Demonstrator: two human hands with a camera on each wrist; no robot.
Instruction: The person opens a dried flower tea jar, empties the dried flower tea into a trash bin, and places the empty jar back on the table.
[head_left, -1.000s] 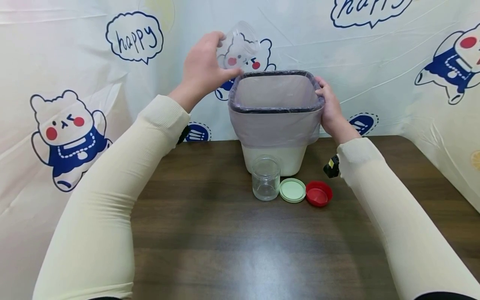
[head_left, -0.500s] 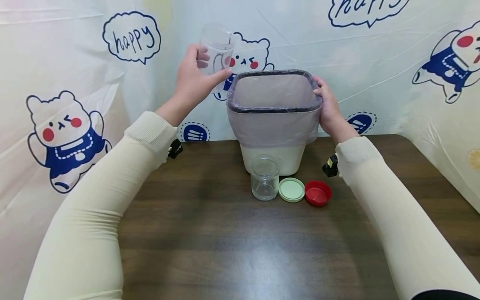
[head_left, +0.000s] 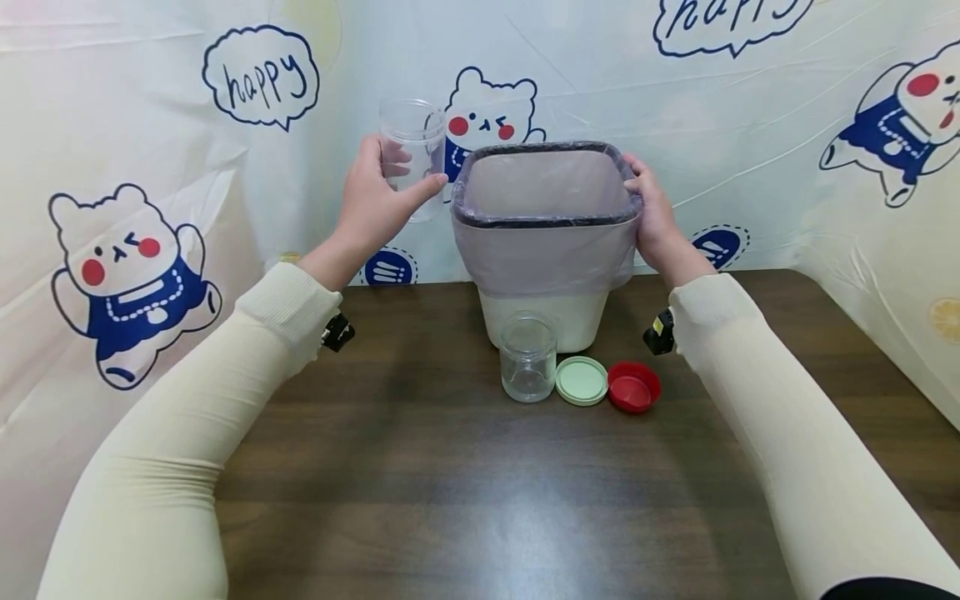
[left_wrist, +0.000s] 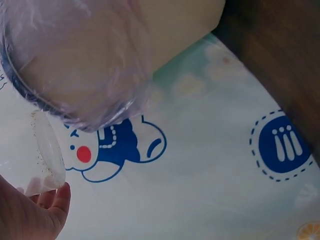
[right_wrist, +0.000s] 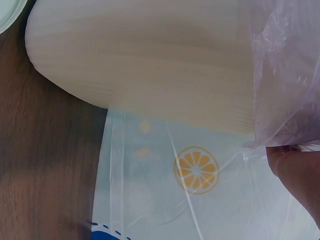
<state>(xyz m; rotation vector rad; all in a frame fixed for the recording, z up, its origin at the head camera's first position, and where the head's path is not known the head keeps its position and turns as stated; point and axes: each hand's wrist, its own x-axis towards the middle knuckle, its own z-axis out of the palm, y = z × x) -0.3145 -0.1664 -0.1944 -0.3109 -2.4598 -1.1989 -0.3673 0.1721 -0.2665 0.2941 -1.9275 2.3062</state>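
Observation:
In the head view my left hand [head_left: 378,196] grips a clear jar [head_left: 417,154], upright in the air just left of the bin. Small brown specks cling to the jar's wall in the left wrist view, where my curled fingertips [left_wrist: 61,200] touch its end. My right hand [head_left: 656,212] holds the right rim of a cream trash bin [head_left: 543,325]. A thin purplish bag [head_left: 547,254] lines the bin and folds down over its outside. Part of that bag bunches above my right thumb [right_wrist: 295,167] in the right wrist view.
In front of the bin stands a second clear jar [head_left: 528,362]. To its right lie a pale green lid [head_left: 582,381] and a red lid [head_left: 634,387]. The brown table [head_left: 420,475] ends at a printed cloth backdrop [head_left: 330,167].
The jar was tilted beside the bin's upper left rim a second ago. My left hand has turned it upright and brought it left and down. My right hand stays on the rim.

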